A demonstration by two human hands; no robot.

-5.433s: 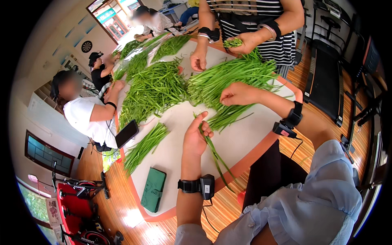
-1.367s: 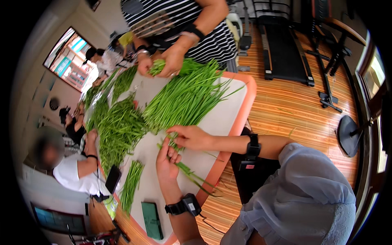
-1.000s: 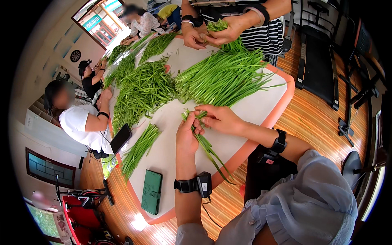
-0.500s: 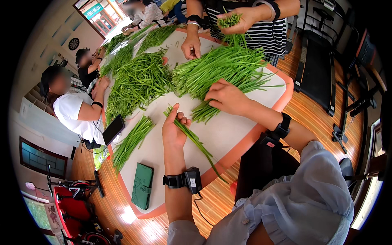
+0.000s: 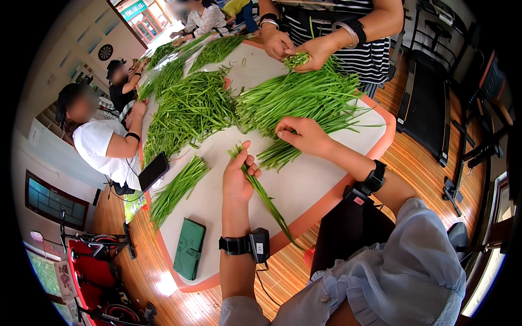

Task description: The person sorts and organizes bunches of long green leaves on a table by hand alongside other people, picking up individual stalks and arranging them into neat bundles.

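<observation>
My left hand [image 5: 238,176] is closed around a thin bunch of garlic chives [image 5: 266,201], their cut ends poking above the thumb and their leaves trailing over the table edge. To its right, my right hand [image 5: 305,137] has its fingers curled in above a small heap of chives [image 5: 277,155]; whatever is between the fingertips is hidden. Just beyond lies a large pile of chives [image 5: 304,98]. A neat bundle of chives [image 5: 180,187] rests left of my left hand.
A green phone case [image 5: 189,249] lies near the table's [image 5: 217,212] front, and a black phone [image 5: 154,171] at its left edge. More greens [image 5: 190,106] cover the far left. Across, a co-worker's hands [image 5: 304,51] hold a chive bunch. A treadmill [image 5: 427,106] stands right.
My right hand has drawn slightly up off the chives. The left keeps its bunch. Across the table, the co-worker's two hands have come together at their bunch.
</observation>
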